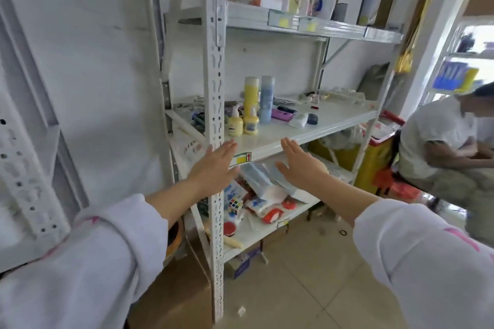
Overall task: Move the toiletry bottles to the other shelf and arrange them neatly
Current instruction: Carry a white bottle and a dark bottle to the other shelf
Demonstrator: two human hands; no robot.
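**Listener:** What fills the view, biggest thing first?

**Operator:** A white metal shelving unit (215, 67) with a perforated upright in front of me. Its middle shelf (307, 128) is at about hand height, and I judge that is why I work here: the bottles can be reached without stooping. To the right, a seated person (438, 141) in a light shirt, well apart from the rack.

**Listener:** Where are the toiletry bottles?

**Operator:** On the left end of that middle shelf, standing upright in a tight cluster just behind the upright. At the back, a tall yellow bottle (251, 96) and a tall blue bottle (266, 99) side by side. In front, two small yellow pump bottles (235, 123), their nozzles pointing left. Small ones in front, tall ones behind, so each stays visible; to me that reads as an arranged row. A purple item (282, 114) lies flat near them.

**Listener:** And your hands?

**Operator:** Both are empty. My left hand (213, 168) and right hand (299, 165) are flat, fingers straight and together, palms facing each other, hovering at the shelf's front edge below the bottles, touching nothing. The left overlaps the upright in view. I read the pose as framing the gap to come in on the cluster from either side.

**Listener:** Anything smaller?

**Operator:** A yellow label (240, 160) on the shelf lip between my hands, and a puzzle cube (235, 204) on the cluttered lower shelf.
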